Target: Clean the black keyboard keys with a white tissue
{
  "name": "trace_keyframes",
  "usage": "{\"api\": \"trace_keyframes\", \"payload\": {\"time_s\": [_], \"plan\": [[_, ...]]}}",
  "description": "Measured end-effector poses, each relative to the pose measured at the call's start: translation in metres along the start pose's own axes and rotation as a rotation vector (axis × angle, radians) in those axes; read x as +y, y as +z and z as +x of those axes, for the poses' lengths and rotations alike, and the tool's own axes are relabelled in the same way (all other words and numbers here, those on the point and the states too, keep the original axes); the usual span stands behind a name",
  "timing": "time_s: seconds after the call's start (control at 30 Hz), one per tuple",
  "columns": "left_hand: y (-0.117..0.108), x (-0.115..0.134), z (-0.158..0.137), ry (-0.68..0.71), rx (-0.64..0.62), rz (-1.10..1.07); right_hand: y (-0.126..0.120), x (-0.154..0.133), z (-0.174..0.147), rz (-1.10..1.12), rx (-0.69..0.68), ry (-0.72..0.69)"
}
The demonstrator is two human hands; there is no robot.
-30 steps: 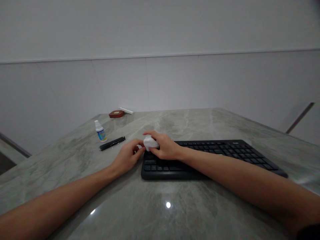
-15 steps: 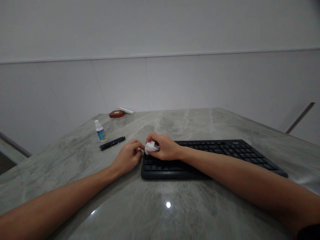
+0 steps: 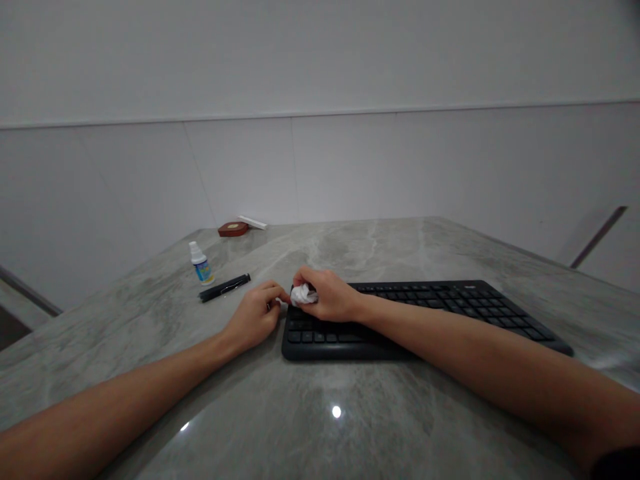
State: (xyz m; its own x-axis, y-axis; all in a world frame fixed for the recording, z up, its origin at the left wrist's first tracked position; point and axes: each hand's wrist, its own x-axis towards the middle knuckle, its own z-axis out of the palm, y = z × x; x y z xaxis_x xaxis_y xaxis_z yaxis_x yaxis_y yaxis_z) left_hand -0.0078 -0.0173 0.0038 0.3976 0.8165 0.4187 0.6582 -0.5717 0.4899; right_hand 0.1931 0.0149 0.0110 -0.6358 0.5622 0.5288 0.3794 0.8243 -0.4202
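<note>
A black keyboard (image 3: 350,350) lies on the grey marbled table, partly covered by my right forearm. My right hand (image 3: 333,297) is closed around a crumpled white tissue (image 3: 303,295), which it presses on the keyboard's upper left corner. Against that same left edge, my left hand (image 3: 257,310) has its fingers curled, the index fingertip at the corner beside the tissue. Its thumb and fingertips are partly hidden, though they appear to grip the keyboard's edge.
A small white spray bottle with a blue and yellow label (image 3: 203,268) stands left of my hands. Near it lies a slim black pen-like tool (image 3: 225,287). Farther back are a reddish-brown case (image 3: 233,229) and a thin white object (image 3: 253,223), close to the white wall.
The tissue has shifted very slightly to the right and looks a little rearranged in my right hand. My left hand stays at the keyboard's edge.
</note>
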Motion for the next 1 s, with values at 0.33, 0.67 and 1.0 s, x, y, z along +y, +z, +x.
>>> {"api": "trace_keyframes", "payload": {"time_s": [0.33, 0.67, 1.0], "plan": [[0.0003, -0.0003, -0.0001, -0.003, 0.004, 0.018, 0.0003, -0.0018, 0.0001, -0.028, -0.005, -0.013], [0.0, 0.0008, -0.0001, -0.007, -0.001, 0.02, 0.0003, -0.0013, -0.0002, -0.006, -0.012, -0.024], [0.0006, -0.0001, -0.0002, 0.003, -0.002, 0.022, 0.0007, -0.0026, -0.001, -0.067, -0.006, -0.04]]}}
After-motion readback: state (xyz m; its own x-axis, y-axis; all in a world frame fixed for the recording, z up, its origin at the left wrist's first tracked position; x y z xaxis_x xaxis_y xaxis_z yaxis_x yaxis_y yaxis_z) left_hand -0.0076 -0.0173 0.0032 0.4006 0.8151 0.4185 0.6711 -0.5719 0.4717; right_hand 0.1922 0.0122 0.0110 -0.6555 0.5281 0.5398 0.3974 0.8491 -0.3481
